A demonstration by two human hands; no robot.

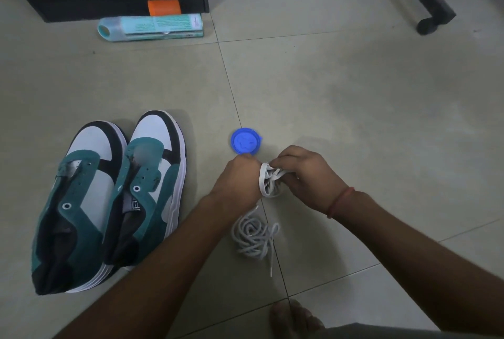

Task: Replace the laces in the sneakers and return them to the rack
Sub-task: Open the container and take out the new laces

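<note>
Head view: both hands, left hand and right hand, grip a bundled lace; sneakers point away.

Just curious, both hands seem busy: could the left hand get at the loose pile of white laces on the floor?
Probably yes. The loose pile of white laces lies uncovered just below the left hand, but it must first release the white lace bundle.

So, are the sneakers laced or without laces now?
Without laces. Both sneakers show bare eyelets; one white lace lies coiled on the floor, and both hands hold another bundled lace.
</note>
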